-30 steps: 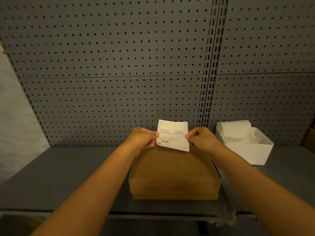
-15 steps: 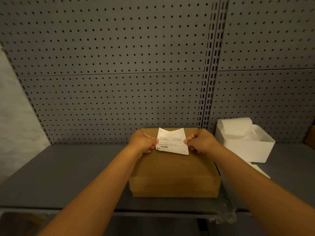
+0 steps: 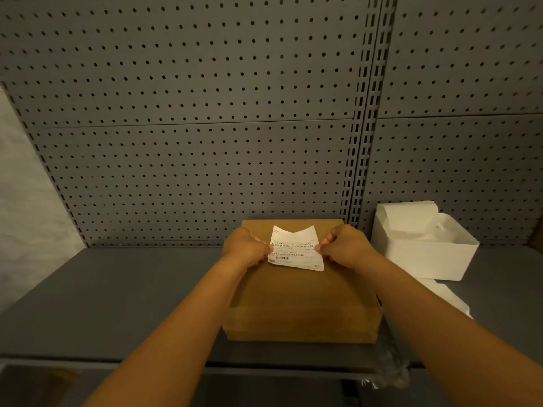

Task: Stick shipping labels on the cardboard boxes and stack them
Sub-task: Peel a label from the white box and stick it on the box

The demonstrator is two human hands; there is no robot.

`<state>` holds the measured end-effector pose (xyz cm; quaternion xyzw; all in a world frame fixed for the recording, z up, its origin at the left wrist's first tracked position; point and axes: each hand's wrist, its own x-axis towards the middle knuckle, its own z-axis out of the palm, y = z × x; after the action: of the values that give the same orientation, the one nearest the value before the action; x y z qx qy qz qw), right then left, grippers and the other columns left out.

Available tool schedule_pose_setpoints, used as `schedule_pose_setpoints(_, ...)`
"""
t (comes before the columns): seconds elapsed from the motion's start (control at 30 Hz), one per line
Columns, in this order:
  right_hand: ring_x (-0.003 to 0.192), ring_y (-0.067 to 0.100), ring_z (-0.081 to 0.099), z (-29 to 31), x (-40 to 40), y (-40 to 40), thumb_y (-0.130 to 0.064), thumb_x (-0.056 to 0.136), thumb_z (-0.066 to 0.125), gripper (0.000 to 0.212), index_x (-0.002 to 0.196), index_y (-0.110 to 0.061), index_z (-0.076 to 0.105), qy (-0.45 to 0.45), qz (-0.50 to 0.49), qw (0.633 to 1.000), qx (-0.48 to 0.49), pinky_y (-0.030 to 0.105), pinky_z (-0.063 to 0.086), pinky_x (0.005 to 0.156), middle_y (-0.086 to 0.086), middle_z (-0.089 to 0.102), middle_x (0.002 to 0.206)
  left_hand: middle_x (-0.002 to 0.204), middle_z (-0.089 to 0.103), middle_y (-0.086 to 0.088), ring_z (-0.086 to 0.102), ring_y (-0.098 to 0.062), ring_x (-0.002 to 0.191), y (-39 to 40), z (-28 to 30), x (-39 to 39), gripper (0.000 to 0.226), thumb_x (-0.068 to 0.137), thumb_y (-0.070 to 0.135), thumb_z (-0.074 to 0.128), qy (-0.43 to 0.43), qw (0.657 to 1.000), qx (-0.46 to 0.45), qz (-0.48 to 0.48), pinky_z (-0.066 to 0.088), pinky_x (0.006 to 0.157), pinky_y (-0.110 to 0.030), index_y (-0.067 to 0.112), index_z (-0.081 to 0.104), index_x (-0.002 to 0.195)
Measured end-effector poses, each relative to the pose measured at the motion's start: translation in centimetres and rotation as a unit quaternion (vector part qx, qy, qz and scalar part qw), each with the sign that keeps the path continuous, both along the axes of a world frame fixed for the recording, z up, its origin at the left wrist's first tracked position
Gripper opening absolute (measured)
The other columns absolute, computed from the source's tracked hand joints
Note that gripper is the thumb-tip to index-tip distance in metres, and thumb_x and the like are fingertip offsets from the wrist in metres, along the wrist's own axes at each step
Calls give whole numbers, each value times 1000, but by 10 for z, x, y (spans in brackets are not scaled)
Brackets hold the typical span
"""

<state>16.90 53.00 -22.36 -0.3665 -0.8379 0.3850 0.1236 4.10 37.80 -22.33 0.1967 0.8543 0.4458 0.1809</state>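
Note:
A brown cardboard box (image 3: 302, 301) sits on the grey shelf (image 3: 117, 289) in front of me. Over the far part of its top lies a white shipping label (image 3: 295, 248) with black print and a barcode, its far edge curling upward. My left hand (image 3: 246, 245) pinches the label's left edge, and my right hand (image 3: 343, 245) pinches its right edge. Both hands rest low over the box top. Whether the label's near edge touches the cardboard is hard to tell.
A white open bin (image 3: 423, 245) holding white sheets stands right of the box. More white paper (image 3: 443, 295) lies in front of it. Crumpled clear plastic (image 3: 390, 368) hangs at the shelf's front edge. A grey pegboard wall (image 3: 205, 113) rises behind.
Both hands have lowered the label from upright in the air down onto the far part of the box top. The label now lies flatter.

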Motion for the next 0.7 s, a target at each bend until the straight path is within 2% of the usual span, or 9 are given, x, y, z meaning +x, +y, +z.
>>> schedule_pose_setpoints(0.07,95,22,63,-1,-1,0,-21,83,71,15,86,-9,61,-4,2,1000,6,39,54,89,7,67,97,70,65,-4,58,-17,64,1,-3,-1,15,81,17,73,19,1000,-8,4,55,78,-36,4,68,76)
schedule_pose_setpoints(0.23,93,23,63,-1,-2,1,-21,83,71,16,87,-9,62,-19,5,1000,16,41,55,86,8,67,95,77,71,-13,59,-21,61,2,-1,0,26,76,19,76,38,999,-32,10,58,78,-44,-4,71,86)
schedule_pose_setpoints(0.57,85,24,66,0,-7,-1,-21,80,73,18,75,-11,59,-48,-6,998,43,42,58,80,9,68,92,79,72,-8,70,-22,73,3,4,6,27,69,26,78,114,988,-103,-2,59,71,-40,3,71,83)
schedule_pose_setpoints(0.7,88,25,65,2,-5,-4,-19,80,73,19,79,-12,55,-48,-11,997,56,41,56,83,11,66,95,79,71,-8,69,-23,75,4,5,6,27,67,26,79,119,986,-117,-9,59,71,-39,5,70,82)
